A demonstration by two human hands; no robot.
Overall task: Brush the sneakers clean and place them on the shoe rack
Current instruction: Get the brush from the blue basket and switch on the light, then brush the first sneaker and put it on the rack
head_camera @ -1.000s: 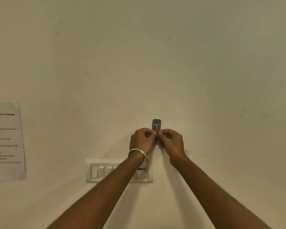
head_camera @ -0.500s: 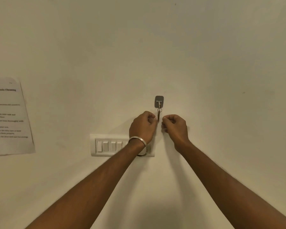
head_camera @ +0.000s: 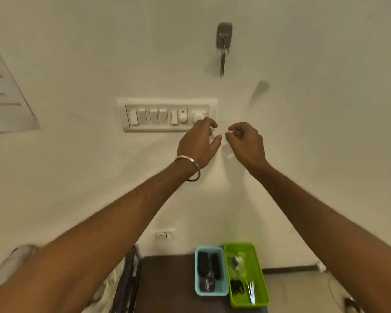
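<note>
Both hands hang in front of the cream wall with nothing in them: the left hand (head_camera: 199, 141), a steel bangle (head_camera: 188, 167) on its wrist, has its fingers loosely curled near the right end of the white switch panel (head_camera: 167, 115), and the right hand (head_camera: 246, 141) beside it is loosely curled too, apart from the left. Above them one bunch of keys (head_camera: 222, 62) dangles from one dark adhesive wall hook (head_camera: 224, 35). The brushing looks not yet begun; the sensible move is down to the dark table (head_camera: 167, 279) below, where two narrow plastic trays stand side by side — one light-blue tray (head_camera: 198, 272) holding what look like two dark brushes (head_camera: 209, 267), and one green tray (head_camera: 261, 279) of small items too blurred to count. Take a brush by its back, firmly, with the other hand free to steady a shoe. The sneakers themselves — only a pale blurred shape (head_camera: 20, 258) at lower left might be one; I cannot tell, and the dark frame (head_camera: 129, 279) beside the table may be the rack. One printed paper sheet (head_camera: 7, 98) hangs on the wall at left.
</note>
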